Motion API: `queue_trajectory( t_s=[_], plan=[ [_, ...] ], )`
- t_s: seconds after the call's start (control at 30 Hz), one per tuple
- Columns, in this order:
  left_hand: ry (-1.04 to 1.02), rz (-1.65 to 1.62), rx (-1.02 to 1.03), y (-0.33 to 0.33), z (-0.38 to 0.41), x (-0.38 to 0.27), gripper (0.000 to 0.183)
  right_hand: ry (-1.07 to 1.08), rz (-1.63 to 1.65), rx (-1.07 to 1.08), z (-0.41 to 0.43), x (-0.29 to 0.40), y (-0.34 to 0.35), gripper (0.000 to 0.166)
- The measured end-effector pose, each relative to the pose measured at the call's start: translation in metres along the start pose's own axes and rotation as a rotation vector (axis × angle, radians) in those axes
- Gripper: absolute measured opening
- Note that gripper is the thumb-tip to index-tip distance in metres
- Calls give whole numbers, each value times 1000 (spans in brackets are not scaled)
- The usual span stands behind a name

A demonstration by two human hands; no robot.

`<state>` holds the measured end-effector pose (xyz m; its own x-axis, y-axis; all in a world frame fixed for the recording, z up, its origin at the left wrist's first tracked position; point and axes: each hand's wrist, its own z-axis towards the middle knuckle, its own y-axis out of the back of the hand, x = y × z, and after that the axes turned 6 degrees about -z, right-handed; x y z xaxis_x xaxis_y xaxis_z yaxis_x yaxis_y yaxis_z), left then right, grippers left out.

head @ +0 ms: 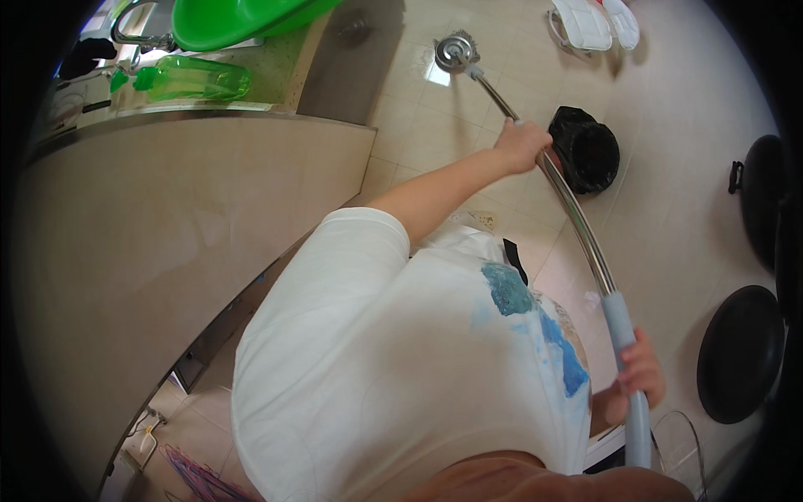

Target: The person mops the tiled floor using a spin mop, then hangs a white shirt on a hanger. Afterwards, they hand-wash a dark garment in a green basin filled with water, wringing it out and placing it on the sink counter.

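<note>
A mop with a shiny metal pole [580,229] slants from the lower right up to the floor at the top of the view. Its round metal head [453,53], ringed with a grey fringe, rests on the tiles. My left hand [524,145] is closed around the pole, well below the head. Further down, my right hand [638,376] wraps the grey handle sleeve [618,320], its fingers slightly blurred. The sleeve's lower end runs out of sight near my chin.
A bin lined with a black bag [588,150] stands just beyond my left hand. To the left is a counter [276,81] with a green basin [244,22] and a green bottle [197,78]. Dark pans [741,354] hang at right. White padded items [586,26] are at the top.
</note>
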<state>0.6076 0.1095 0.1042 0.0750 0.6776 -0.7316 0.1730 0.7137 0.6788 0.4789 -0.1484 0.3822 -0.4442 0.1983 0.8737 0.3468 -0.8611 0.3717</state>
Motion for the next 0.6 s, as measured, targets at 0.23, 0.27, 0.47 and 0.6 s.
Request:
queue_trajectory(
  t_s=[0.23,0.27,0.47,0.6],
  plan=[
    [41,-69,314,-31,-50,-42,10,-106,252,-343,-16,23,9,27],
    [45,-68,302,-32,-51,-37,11,-114,286,-365,-13,13,-8,27],
    [28,45,263,-18,-37,18,14,-204,248,-445,-9,-14,-75,20],
    [6,79,298,-12,-30,27,13,-207,102,-303,-11,-13,-78,22]
  ],
)
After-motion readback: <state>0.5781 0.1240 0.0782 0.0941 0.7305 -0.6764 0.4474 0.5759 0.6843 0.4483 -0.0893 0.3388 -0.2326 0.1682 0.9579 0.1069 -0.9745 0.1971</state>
